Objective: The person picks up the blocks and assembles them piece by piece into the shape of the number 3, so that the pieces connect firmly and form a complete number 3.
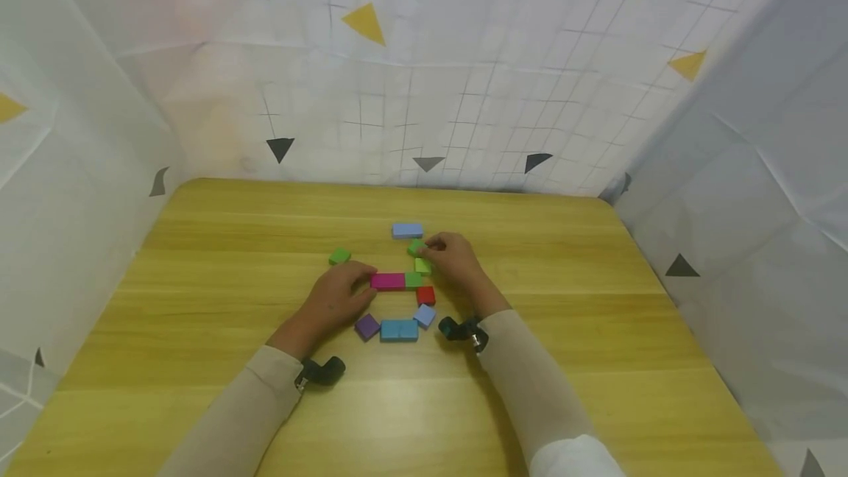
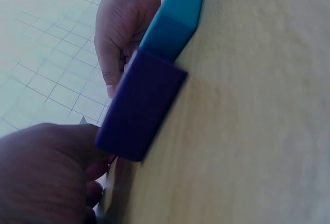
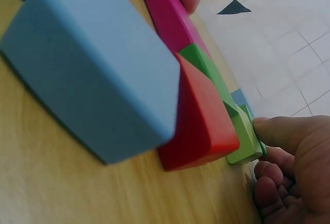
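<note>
My right hand (image 1: 453, 260) pinches a small green block (image 1: 416, 247) at the far end of a row of blocks. A yellow-green block (image 1: 422, 266) lies just in front of it. With thumb and forefinger, my left hand (image 1: 338, 294) holds the left end of a long magenta block (image 1: 388, 282). A green block (image 1: 414, 281) adjoins its right end. The red block (image 3: 198, 116) sits below that corner, followed by a light blue block (image 3: 93, 64). Two-part blue block (image 1: 399, 330) and purple block (image 2: 142, 105) lie nearest me, the purple one turned at an angle.
Beyond the right hand's fingers lies a long periwinkle block (image 1: 407, 230). A separate green block (image 1: 340, 256) rests just behind the left hand. White sheets with printed triangles (image 1: 424, 79) surround the wooden table (image 1: 199, 256) at the back and sides.
</note>
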The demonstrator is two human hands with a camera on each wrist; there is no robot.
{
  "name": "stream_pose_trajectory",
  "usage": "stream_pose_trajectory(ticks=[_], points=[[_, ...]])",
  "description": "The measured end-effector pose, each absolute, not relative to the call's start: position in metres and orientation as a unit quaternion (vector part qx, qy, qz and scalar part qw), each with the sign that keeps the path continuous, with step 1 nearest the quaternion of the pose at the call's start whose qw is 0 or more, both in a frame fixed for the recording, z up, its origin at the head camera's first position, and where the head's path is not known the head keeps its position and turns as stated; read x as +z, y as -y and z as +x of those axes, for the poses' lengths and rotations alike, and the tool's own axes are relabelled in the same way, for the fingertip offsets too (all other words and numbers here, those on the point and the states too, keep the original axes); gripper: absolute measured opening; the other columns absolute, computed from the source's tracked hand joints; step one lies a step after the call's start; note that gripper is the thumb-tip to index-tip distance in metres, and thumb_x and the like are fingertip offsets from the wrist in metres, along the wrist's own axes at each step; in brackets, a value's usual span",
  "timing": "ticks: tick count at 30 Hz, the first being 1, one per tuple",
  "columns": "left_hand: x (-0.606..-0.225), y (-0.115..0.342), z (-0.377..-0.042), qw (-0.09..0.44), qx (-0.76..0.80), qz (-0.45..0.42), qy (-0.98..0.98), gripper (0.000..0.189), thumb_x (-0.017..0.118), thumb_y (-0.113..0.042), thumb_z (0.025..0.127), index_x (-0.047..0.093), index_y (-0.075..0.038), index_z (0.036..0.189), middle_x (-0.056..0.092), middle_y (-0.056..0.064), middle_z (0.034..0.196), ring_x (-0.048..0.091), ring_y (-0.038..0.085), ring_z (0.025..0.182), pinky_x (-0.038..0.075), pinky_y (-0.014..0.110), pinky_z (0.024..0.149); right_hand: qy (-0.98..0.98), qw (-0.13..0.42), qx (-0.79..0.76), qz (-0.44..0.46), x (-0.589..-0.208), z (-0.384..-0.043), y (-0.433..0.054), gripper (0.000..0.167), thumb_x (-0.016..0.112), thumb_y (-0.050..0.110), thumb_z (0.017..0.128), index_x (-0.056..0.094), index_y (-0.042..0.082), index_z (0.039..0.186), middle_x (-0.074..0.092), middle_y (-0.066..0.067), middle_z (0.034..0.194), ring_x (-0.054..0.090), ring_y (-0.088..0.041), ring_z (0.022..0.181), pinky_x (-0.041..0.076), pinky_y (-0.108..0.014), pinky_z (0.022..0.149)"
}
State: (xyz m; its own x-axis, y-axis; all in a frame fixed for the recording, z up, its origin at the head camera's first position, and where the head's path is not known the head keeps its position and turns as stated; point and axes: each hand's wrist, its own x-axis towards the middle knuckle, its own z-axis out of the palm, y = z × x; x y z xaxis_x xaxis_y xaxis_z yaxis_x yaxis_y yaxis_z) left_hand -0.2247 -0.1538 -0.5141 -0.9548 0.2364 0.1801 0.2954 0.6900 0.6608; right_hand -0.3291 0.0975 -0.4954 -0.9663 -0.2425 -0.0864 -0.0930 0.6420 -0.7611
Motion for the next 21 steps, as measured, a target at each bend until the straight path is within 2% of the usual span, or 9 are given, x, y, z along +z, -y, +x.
stream_pose_trajectory(ticks=[9, 15, 21], points=[[-0.5137, 0.1538, -0.2264, 0.036, -0.367, -0.142, 0.919, 0.037, 0.067, -0.03, 0.094, 0.065, -0.015, 0.128, 0.066, -0.001, 0.126, 0.058, 0.02, 0.123, 0.047, 0.042, 0.106, -0.896, 0.091, -0.428, -0.082, -0.4918, -0.3266, -0.097, 0.035, 0.069, 0.035, 0.093, 0.068, 0.008, 0.116, 0.066, -0.008, 0.114, 0.06, -0.026, 0.107, 0.053, -0.041, 0.094], [-0.5131, 0.1539, -0.227, 0.042, -0.368, -0.144, 0.918, 0.038, 0.067, -0.03, 0.094, 0.064, -0.015, 0.129, 0.066, -0.001, 0.126, 0.058, 0.021, 0.123, 0.047, 0.043, 0.106, -0.889, 0.08, -0.445, -0.071, -0.4899, -0.3269, -0.0972, 0.033, 0.062, 0.036, 0.098, 0.068, 0.01, 0.117, 0.067, -0.006, 0.115, 0.061, -0.024, 0.11, 0.052, -0.043, 0.096], [-0.5149, 0.1543, -0.2257, 0.029, -0.372, -0.139, 0.917, 0.039, 0.067, -0.031, 0.094, 0.064, -0.015, 0.13, 0.065, 0.0, 0.127, 0.057, 0.021, 0.123, 0.047, 0.044, 0.106, -0.89, 0.042, -0.443, -0.1, -0.4938, -0.3321, -0.1003, 0.032, 0.06, 0.031, 0.099, 0.068, 0.007, 0.12, 0.067, -0.009, 0.112, 0.062, -0.025, 0.107, 0.053, -0.042, 0.093]])
